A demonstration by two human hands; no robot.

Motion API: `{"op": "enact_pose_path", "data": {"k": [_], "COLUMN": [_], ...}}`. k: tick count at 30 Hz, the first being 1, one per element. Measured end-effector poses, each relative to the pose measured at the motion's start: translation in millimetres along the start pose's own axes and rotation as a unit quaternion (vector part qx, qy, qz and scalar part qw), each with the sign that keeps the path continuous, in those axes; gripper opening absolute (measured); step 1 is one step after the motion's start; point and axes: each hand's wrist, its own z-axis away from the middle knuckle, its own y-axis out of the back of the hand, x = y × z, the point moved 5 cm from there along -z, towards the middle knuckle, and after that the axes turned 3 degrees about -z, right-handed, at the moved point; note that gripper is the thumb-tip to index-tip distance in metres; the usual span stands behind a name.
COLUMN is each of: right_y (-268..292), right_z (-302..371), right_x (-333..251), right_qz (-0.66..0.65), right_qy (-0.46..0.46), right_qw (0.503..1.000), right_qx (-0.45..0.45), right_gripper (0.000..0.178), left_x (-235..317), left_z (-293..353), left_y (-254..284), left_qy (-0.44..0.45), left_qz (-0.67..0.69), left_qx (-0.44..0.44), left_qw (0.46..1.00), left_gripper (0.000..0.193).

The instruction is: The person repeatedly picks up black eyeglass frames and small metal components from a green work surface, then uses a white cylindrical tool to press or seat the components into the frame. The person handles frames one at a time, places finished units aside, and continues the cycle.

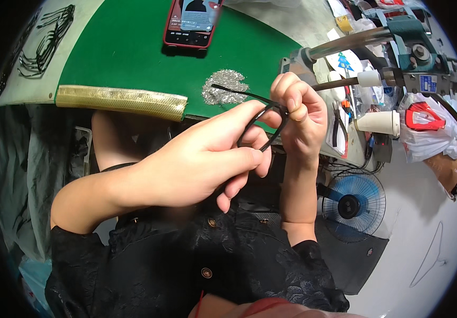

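I have both hands on one black glasses frame, held just nearer to me than the silver pile, which I take as my landmark. The left hand has its thumb and fingers closed around the lower part of a rim. The right hand pinches the upper part near the corner, its fingertips curled in tight. From between them a slim temple arm points left and crosses in front of the pile; I can't tell whether its tip touches.

The pile is a loose, flat heap of tiny, glittering metal bits on the smooth, matte green worktop. Beyond the pile lies a red-edged phone, glossy and rectangular. Left of the pile and nearer to me runs a long gold strip, shiny and mesh-patterned. Right of the pile, I see a smooth, white tapered cup.
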Motion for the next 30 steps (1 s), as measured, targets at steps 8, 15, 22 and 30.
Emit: {"op": "enact_pose_path", "data": {"k": [8,15,22,30], "right_y": [-3,-1,2,5], "right_z": [2,1,1,-2], "right_x": [3,4,3,5], "right_qz": [-0.031,0.001,0.004,-0.009], "right_qy": [-0.022,-0.015,-0.006,0.052], "right_qw": [0.999,1.0,1.0,0.995], "right_qx": [-0.001,0.005,0.001,0.085], "right_gripper": [0.026,0.023,0.021,0.034], "left_x": [-4,-7,-7,4], "left_z": [2,3,1,-13], "left_y": [2,5,6,-5], "left_qy": [-0.014,-0.011,-0.01,-0.03], "left_qz": [-0.024,-0.038,-0.021,0.045], "left_qx": [-0.003,-0.003,-0.004,-0.011], "left_qw": [1.0,0.999,1.0,0.998], "left_gripper": [0.046,0.045,0.045,0.044]}}
